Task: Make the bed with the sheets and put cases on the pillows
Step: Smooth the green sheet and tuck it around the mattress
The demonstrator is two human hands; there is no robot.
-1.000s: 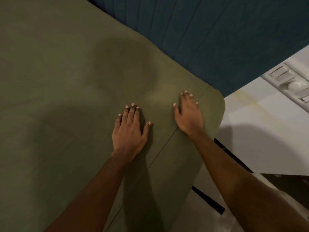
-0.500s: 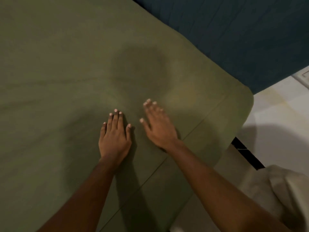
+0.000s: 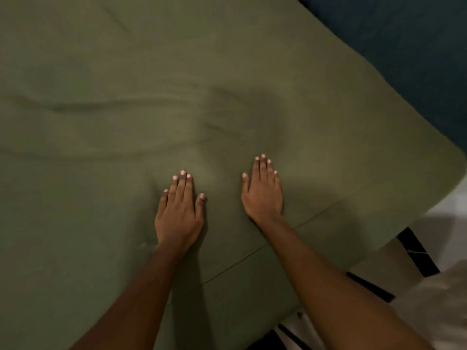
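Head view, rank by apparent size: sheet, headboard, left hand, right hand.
1. sheet, fills most of the frame
2. headboard, top-right corner, cropped
3. left hand and right hand: look alike, not ranked

- One wide-angle camera, worn on the person's head, looks steeply down over the bed corner (image 3: 429, 178).
- It sits close: the green sheet (image 3: 126, 109) fills most of the frame, with a dark blue panel (image 3: 404, 46) at top right.

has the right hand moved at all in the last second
Yes. The right hand has slid left across the green sheet, away from the bed corner it was beside.
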